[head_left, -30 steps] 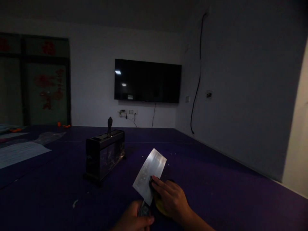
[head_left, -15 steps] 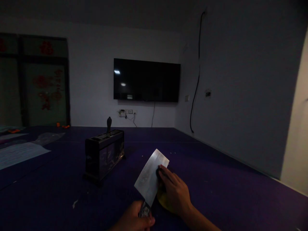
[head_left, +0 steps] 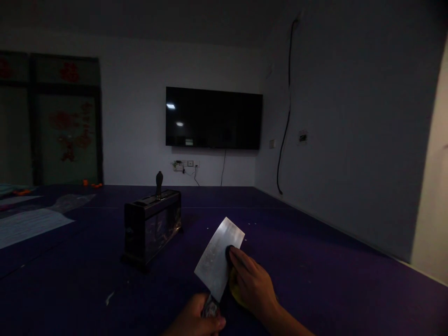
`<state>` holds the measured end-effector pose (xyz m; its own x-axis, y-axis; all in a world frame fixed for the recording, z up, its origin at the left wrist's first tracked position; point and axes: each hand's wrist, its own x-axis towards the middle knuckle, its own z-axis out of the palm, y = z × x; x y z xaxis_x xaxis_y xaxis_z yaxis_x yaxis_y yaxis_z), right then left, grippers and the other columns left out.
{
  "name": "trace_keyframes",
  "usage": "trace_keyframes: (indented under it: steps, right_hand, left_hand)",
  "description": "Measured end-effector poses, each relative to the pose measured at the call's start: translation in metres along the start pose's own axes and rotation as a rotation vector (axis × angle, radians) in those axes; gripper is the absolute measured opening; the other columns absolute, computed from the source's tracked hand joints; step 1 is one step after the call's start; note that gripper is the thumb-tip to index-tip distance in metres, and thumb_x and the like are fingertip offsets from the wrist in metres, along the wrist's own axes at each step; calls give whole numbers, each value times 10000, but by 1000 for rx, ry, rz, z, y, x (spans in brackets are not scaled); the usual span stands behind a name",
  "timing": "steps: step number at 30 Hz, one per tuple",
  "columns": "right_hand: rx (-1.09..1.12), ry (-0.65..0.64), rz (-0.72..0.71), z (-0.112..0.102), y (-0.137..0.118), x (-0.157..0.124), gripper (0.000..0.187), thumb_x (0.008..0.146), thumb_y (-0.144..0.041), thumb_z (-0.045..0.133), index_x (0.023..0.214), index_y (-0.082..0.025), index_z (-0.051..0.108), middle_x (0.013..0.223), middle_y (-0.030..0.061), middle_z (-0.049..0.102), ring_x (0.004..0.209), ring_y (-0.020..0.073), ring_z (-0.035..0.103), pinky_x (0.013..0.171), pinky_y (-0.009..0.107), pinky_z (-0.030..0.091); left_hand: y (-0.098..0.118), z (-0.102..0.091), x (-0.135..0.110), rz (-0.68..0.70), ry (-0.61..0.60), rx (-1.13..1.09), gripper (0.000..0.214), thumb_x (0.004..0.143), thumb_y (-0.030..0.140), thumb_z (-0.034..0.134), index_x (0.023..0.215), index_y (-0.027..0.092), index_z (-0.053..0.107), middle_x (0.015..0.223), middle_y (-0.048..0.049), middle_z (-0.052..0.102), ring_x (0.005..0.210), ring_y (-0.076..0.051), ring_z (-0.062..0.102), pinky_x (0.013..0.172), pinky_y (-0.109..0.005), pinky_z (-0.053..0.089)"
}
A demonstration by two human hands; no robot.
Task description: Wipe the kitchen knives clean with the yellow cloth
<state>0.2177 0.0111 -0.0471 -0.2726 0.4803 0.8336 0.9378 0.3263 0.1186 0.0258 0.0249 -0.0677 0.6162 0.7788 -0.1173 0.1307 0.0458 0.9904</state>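
A wide-bladed cleaver (head_left: pixel 220 257) points up and away from me, its pale metal face toward the camera. My left hand (head_left: pixel 198 317) is wrapped around its dark patterned handle (head_left: pixel 210 307). My right hand (head_left: pixel 255 285) presses a small dark item (head_left: pixel 228 254) against the right side of the blade. Its fingers are together and bent over that item, and most of it is hidden. Under the right palm shows a yellow, round-edged thing (head_left: pixel 238 293); I cannot tell whether it is one piece with the dark item.
Left of the cleaver stands a black knife block (head_left: pixel 154 228) with one dark handle (head_left: pixel 159 183) sticking up. White papers (head_left: pixel 31 226) and clear plastic (head_left: pixel 75 201) lie on the purple tabletop (head_left: pixel 336 270) at far left. Small white scraps (head_left: pixel 109 298) dot the surface. The light is dim.
My right hand has slid slightly down and left along the blade, toward the handle, with the dark item. The left hand and cleaver have hardly moved.
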Motion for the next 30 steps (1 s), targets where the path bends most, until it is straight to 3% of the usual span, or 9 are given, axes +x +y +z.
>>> trace_keyframes:
  steps: [8, 14, 20, 30]
  right_hand:
    - [-45, -63, -46, -1, 0, 2, 545, 758, -19, 340, 1266, -161, 476, 1234, 81, 547, 852, 181, 618, 794, 288, 513]
    - [-103, -129, 95, 6, 9, 0, 626, 728, 5, 348, 1335, -148, 367, 1331, 68, 449, 1059, 220, 536, 879, 346, 461]
    - [-96, -61, 211, 12, 21, -2, 626, 744, 0, 337, 1345, -174, 346, 1322, 74, 458, 1111, 230, 509, 886, 368, 452]
    - [-32, -32, 241, 12, 33, -2, 546, 779, -53, 322, 1310, -164, 392, 1327, 84, 450, 1152, 215, 476, 916, 385, 435]
  left_hand:
    - [-3, 0, 0, -15, -1, -11, 516, 484, 520, 719, 761, 171, 459, 551, 42, 521, 497, -81, 445, 501, -211, 292]
    - [-6, -1, 4, -15, -33, -32, 480, 465, 485, 721, 727, 166, 476, 538, 44, 518, 480, -71, 429, 491, -209, 284]
    - [1, 0, 3, 24, -63, -16, 371, 482, 391, 699, 681, 154, 494, 521, 38, 510, 472, -70, 427, 489, -211, 281]
    - [0, 1, 2, -13, -51, -42, 247, 512, 243, 647, 689, 145, 505, 512, 35, 516, 451, -69, 437, 456, -200, 281]
